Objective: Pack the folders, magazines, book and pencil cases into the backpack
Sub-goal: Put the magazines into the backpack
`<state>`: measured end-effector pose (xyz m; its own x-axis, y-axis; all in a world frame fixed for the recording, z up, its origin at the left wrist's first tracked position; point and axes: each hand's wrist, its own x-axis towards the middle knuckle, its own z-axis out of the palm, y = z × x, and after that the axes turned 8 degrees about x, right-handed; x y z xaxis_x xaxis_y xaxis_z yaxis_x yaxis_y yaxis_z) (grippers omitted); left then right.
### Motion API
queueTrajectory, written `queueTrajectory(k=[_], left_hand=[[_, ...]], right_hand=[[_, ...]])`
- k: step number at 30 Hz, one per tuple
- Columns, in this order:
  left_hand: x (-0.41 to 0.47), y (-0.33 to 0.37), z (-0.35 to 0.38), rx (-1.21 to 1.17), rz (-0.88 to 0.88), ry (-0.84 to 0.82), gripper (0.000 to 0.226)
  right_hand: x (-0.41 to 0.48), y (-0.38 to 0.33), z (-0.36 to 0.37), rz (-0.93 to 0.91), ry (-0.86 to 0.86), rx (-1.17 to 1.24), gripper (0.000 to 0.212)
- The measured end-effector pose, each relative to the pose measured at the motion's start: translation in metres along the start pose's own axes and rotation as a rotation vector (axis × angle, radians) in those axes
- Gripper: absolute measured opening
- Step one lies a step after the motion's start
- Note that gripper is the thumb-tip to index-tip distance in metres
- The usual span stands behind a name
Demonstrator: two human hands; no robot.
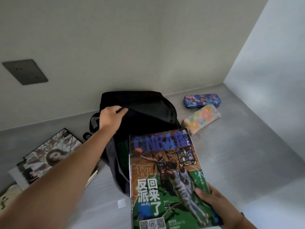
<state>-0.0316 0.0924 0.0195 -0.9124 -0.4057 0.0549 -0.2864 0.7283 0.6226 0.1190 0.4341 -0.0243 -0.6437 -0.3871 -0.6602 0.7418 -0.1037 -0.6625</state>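
Note:
A black backpack (148, 111) lies on the grey surface against the wall, its top flap lifted. My left hand (112, 118) grips the edge of that flap and holds the bag's mouth apart. My right hand (212, 204) holds a basketball magazine (165, 176) by its lower right corner, its top edge just in front of the bag's mouth. A blue pencil case (202, 100) and a flowered pencil case (201, 118) lie to the right of the backpack. A stack of magazines and a book (47, 156) rests at the left.
The grey surface (239, 154) runs into a corner between two walls at the back right. A dark socket plate (24, 71) is set in the back wall at the left. A small white scrap (121, 203) lies near the magazine.

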Motion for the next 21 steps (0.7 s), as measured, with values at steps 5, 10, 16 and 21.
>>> queueTrajectory(k=[5, 10, 16, 21], left_hand=[[-0.006, 0.0, -0.011, -0.029, 0.05, -0.075, 0.022], [-0.012, -0.009, -0.012, -0.039, 0.086, -0.094, 0.02], [-0.016, -0.019, -0.001, -0.043, 0.088, -0.142, 0.021], [-0.013, -0.024, 0.004, -0.056, 0.074, -0.154, 0.019]], right_hand=[[0.025, 0.003, 0.031, 0.007, -0.003, 0.111, 0.043], [0.069, -0.023, 0.049, 0.073, -0.056, 0.104, 0.036], [0.131, -0.068, 0.056, 0.035, 0.059, -0.243, 0.03], [0.159, -0.081, 0.06, -0.068, 0.181, -0.186, 0.026]])
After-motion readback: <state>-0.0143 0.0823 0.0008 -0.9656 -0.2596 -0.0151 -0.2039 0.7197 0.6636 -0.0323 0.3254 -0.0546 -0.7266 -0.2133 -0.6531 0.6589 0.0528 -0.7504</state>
